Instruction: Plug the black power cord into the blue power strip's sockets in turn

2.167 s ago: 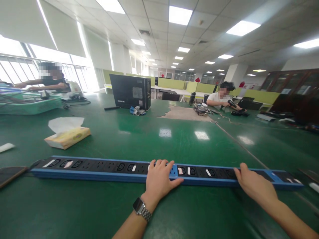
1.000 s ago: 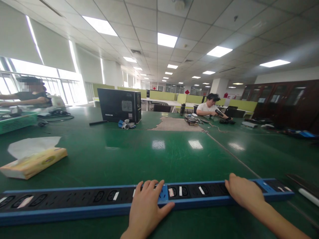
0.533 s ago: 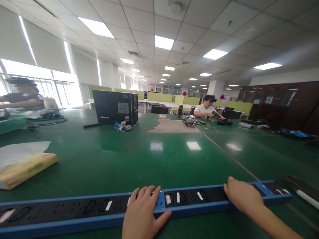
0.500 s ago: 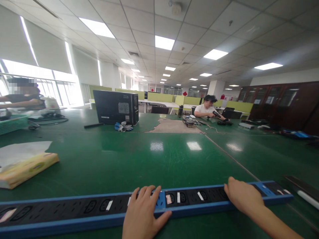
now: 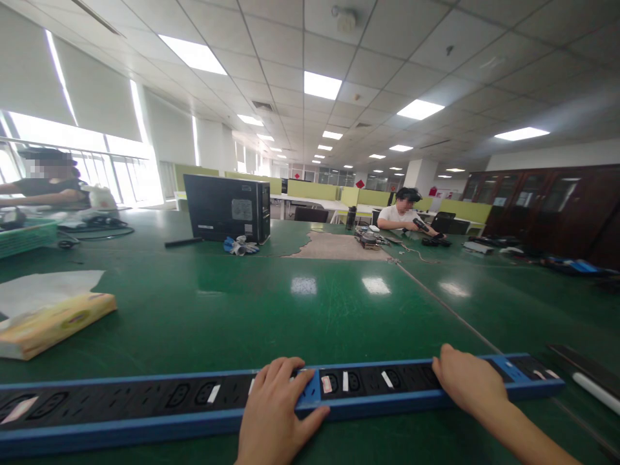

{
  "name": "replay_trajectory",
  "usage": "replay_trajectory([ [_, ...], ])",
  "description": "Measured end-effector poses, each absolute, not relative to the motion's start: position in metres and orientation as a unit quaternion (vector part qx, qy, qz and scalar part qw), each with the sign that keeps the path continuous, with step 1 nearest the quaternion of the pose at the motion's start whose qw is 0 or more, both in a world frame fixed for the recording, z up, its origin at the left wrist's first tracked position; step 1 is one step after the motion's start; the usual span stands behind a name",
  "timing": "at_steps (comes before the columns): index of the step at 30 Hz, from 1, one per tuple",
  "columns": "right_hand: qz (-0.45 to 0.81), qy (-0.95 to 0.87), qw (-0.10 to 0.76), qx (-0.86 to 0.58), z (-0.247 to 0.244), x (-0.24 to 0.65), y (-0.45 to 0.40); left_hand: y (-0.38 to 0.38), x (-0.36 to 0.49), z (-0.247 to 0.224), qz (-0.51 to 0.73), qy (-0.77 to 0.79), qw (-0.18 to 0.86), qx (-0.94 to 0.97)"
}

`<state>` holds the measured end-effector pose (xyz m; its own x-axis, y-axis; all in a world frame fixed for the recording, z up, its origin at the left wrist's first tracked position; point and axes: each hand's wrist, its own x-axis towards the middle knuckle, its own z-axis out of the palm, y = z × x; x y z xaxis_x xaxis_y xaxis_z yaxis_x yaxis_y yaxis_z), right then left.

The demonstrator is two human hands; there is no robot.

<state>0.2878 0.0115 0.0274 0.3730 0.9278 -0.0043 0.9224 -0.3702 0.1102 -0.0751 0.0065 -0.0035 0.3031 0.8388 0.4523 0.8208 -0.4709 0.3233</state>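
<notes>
A long blue and black power strip (image 5: 155, 423) lies across the near side of the green table, with rows of sockets facing up and several white and pink stickers on it. My left hand (image 5: 276, 410) straddles it near the middle, fingers over the far side and thumb along the near edge beside a blue socket section. Farther right, my right hand (image 5: 469, 381) is closed over the strip, its curled fingers mostly hidden beneath the hand. No separate item shows in either hand.
A yellow tissue pack (image 5: 62, 323) lies at left, near a green basket (image 5: 29, 237). A black computer case (image 5: 227, 206) stands farther back, gloves (image 5: 241, 245) beside it. A dark bar (image 5: 581, 368) lies at right. A co-worker (image 5: 400, 210) sits across the table, another person (image 5: 46, 181) at left.
My left index finger has bent and shifted slightly toward the thumb. The strip's right end and my right hand appear a little farther left, with a slight shift of the view.
</notes>
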Motion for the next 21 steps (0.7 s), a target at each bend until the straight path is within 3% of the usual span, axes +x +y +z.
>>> replay_trajectory([
  [14, 0.048, 0.547, 0.077, 0.832, 0.035, 0.283, 0.010, 0.002, -0.071, 0.009, 0.273, 0.517, -0.001, 0.811],
  [21, 0.035, 0.546, 0.097, 0.831, 0.041, 0.283, 0.013, 0.018, -0.106, 0.028, 0.167, 0.629, -0.018, 0.759],
])
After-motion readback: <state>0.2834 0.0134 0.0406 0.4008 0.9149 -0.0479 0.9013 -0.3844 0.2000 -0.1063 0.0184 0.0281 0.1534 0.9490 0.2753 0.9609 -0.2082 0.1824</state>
